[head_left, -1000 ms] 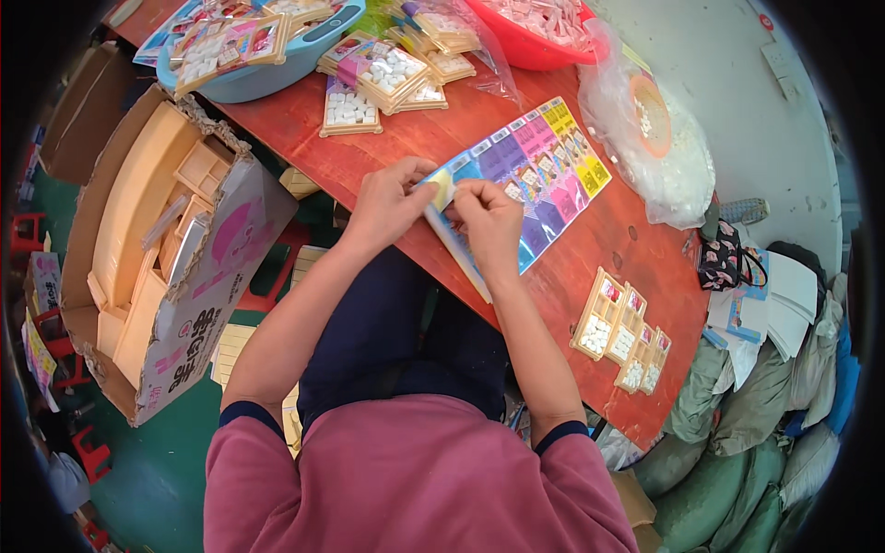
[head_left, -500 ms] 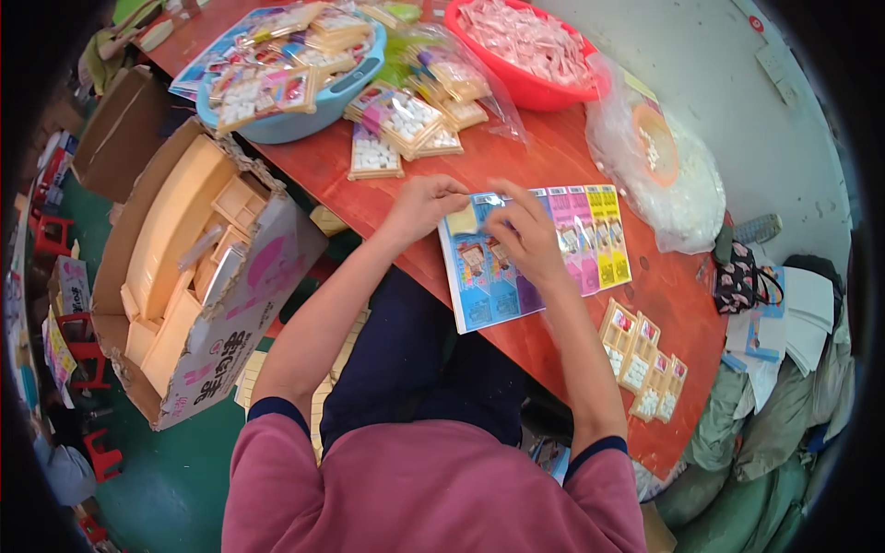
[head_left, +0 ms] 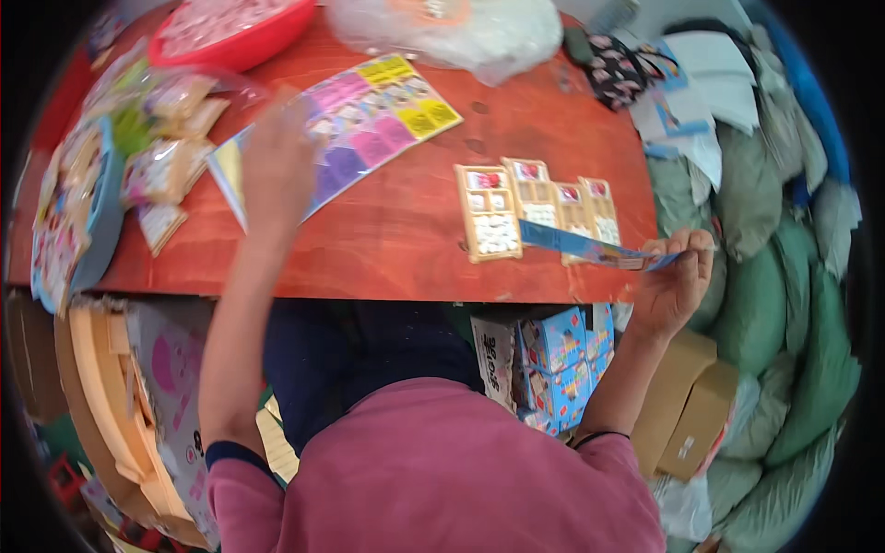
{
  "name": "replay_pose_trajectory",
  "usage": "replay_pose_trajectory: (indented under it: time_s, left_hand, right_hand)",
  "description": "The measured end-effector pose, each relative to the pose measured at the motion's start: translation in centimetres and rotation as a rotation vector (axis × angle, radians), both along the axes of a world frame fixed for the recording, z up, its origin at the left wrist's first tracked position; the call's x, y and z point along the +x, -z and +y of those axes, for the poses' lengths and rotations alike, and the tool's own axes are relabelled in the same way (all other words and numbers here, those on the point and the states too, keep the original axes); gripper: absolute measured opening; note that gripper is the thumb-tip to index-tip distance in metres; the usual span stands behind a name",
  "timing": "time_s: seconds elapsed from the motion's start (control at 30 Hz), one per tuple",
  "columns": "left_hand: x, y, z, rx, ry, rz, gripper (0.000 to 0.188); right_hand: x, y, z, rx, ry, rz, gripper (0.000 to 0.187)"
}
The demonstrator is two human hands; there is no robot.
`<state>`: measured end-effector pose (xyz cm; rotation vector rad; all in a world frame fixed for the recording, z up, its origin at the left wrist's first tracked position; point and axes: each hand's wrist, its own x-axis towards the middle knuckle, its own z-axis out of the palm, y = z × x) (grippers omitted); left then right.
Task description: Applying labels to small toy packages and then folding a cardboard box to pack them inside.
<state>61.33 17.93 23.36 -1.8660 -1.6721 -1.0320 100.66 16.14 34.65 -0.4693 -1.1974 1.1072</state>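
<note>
My right hand [head_left: 678, 281] pinches the end of a long, thin blue printed strip [head_left: 590, 247]. The strip stretches leftward, its free end across the lower part of the small pale wooden trays [head_left: 493, 212]. These trays stand side by side on the table and hold white pieces, with a red patch at the top. Over the left part of a colourful printed sheet [head_left: 378, 129] with purple, pink and yellow columns is my left hand [head_left: 281, 161]. Motion smears its fingers, so whether it grips anything is hidden.
At the far left of the red table [head_left: 396, 249] are a blue basin [head_left: 106, 203] of bagged trays and a red basin [head_left: 267, 46] of pink packets. A clear plastic bag [head_left: 498, 41] lies at the back. Below stand blue printed boxes [head_left: 558, 359] and a cardboard box [head_left: 682, 401].
My view has turned to the right. My right hand has moved away from the sheet to the right with the blue strip. The left hand stays over the sheet, now blurred.
</note>
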Motion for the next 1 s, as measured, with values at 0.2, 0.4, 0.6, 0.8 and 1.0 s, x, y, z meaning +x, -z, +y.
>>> replay_pose_trajectory:
  time_s: [0.2, 0.4, 0.6, 0.8, 1.0]
  left_hand:
    - [17.9, 1.2, -1.3, -0.378, 0.583, 0.045, 0.055]
    - [18.0, 3.6, -2.7, -0.534, 0.508, 0.095, 0.063]
    - [13.7, 2.3, -8.6, -0.599, 0.337, 0.041, 0.070]
    - [11.3, 2.3, -10.4, -0.599, 0.255, -0.028, 0.084]
    - [9.0, 1.2, -11.6, -0.493, 0.249, -0.195, 0.089]
  right_hand:
    - [3.0, 0.3, 0.0, -0.189, 0.085, 0.115, 0.009]
    - [2.8, 1.9, -0.6, -0.265, 0.105, 0.132, 0.009]
    - [-0.2, 4.4, 0.0, -0.339, -0.090, 0.108, 0.022]
    - [-3.6, 4.9, 0.9, -0.413, -0.198, 0.159, 0.024]
    - [-4.6, 4.0, 0.1, -0.413, -0.182, 0.087, 0.019]
